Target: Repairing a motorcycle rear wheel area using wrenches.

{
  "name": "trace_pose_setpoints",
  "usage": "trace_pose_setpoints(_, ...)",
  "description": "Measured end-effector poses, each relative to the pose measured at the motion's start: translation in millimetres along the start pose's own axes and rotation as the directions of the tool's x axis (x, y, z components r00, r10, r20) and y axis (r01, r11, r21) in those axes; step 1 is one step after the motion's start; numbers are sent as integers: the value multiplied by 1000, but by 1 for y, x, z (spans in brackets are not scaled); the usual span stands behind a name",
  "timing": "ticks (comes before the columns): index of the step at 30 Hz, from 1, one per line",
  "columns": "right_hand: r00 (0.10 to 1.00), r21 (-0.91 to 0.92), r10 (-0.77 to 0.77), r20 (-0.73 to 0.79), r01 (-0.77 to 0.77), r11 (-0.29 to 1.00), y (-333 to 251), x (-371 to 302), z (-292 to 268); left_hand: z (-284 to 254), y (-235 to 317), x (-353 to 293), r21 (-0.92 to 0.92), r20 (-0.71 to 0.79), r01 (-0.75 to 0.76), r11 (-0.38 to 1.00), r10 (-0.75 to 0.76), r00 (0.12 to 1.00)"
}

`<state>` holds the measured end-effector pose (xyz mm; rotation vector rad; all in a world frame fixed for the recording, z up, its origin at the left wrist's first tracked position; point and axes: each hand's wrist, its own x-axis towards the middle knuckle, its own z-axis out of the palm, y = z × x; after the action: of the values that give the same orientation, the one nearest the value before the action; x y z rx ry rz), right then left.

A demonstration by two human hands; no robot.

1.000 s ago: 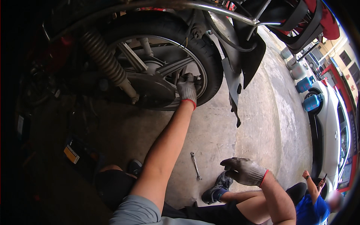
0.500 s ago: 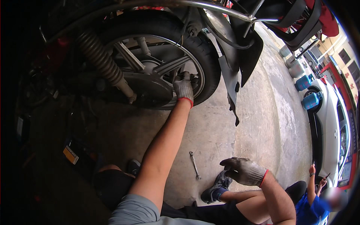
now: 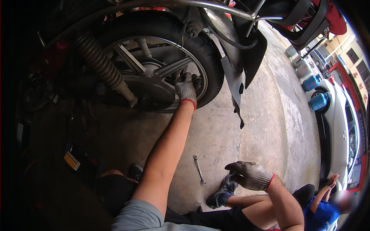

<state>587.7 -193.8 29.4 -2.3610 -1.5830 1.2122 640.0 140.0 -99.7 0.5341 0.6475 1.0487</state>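
A motorcycle's rear wheel (image 3: 211, 73), with a black tyre and silver spokes, fills the upper middle. My left hand (image 3: 185, 89), in a grey glove with a red cuff, reaches in between the spokes near the rim. Its fingers are curled in; what they hold, if anything, is hidden in shadow. My right hand (image 3: 249, 175), in a matching stained glove, hovers over my shoe (image 3: 223, 191). The fingers of that hand point left, held apart from the thumb, with nothing between them. On the concrete between my arms lies a combination wrench (image 3: 199, 169).
A spring shock absorber (image 3: 102, 61) slants across the wheel's left side. Behind the tyre hangs a torn mudguard (image 3: 232, 88). A person in blue (image 3: 325, 208) sits at the lower right, near a white car (image 3: 339, 131). Blue gas cylinders (image 3: 318, 101) stand beyond.
The view has shifted slightly, moving the wheel a little left. My hands keep nearly the same poses. The person in blue has lowered a raised arm and brought both hands together.
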Motion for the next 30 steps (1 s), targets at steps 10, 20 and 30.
trace_pose_setpoints(10,1000,3,-15,13,15,1000,-1,2,0,-5,-6,9,55,39,-81,995,79,996)
trace_pose_setpoints(20,1000,-5,-31,-1,31,1000,-2,3,0,-12,9,12,-63,200,136,989,-121,972)
trace_pose_setpoints(30,1000,2,-24,12,24,1000,2,3,1,-19,0,10,-165,245,189,968,-146,959)
